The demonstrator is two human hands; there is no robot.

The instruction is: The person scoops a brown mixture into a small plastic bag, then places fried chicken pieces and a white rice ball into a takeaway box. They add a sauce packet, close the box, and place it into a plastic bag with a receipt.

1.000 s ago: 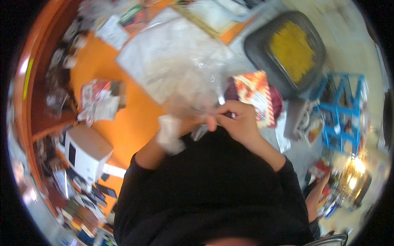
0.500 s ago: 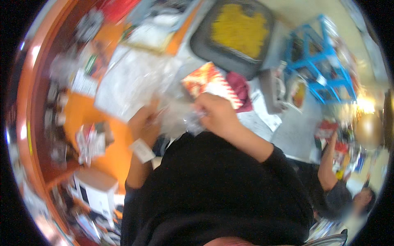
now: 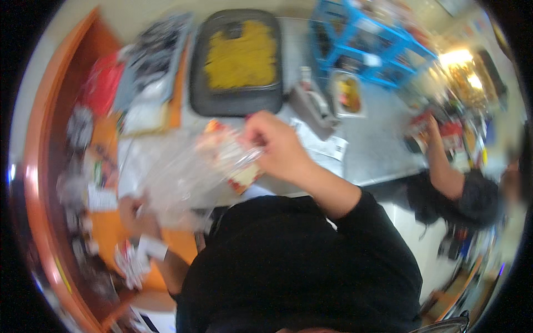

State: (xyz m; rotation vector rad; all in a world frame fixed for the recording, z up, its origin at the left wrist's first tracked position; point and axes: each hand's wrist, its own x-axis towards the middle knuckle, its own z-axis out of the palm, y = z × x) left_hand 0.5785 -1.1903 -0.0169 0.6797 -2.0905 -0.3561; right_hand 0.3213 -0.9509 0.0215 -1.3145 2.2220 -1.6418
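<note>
A clear plastic bag (image 3: 180, 175) is stretched between my hands over the front edge of the table. My right hand (image 3: 280, 147) is closed in a pinch on its upper right edge. Lower on the left, my left hand (image 3: 136, 213) grips the other end, its fingers smeared by motion. Behind the bag's right part, near my right fist, lies a red, orange and white patterned packet (image 3: 244, 178), partly seen through the film. Whether it is inside or behind the bag I cannot tell. A white band or tag (image 3: 152, 248) sits at my left wrist.
Beyond my hands stands a black tray (image 3: 236, 105) of yellow food. Right of it are a grey box (image 3: 313, 114), a small food tray (image 3: 348, 94) and a blue crate rack (image 3: 366, 50). Another person's arm (image 3: 441, 158) reaches in at right; an orange wooden edge (image 3: 39, 183) borders the left.
My hands have moved apart, the left one down and to the left, spreading the bag wide. The bag now covers part of the patterned packet. The whole view has turned toward the right.
</note>
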